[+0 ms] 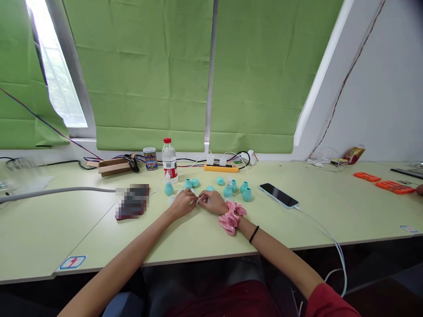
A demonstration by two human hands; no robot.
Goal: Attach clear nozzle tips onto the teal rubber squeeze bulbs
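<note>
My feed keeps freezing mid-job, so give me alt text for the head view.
A person's left hand and right hand nearly meet, fingertips pinched, over a pale table; anything held is too small to make out. Small turquoise bulb-shaped pieces sit beyond them, with a bottle and yellow power strip behind.

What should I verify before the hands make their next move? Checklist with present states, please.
1. Left hand and right hand both in view: ok.
2. Grip between the fingers known: cannot tell; the fingertips are too small to read.
3. Pink bow at the right wrist not touching the nearest teal vase: cannot tell; they sit close.
4. Water bottle upright, red cap on: ok.
5. Cable from the phone clear of the right hand: ok.
</note>
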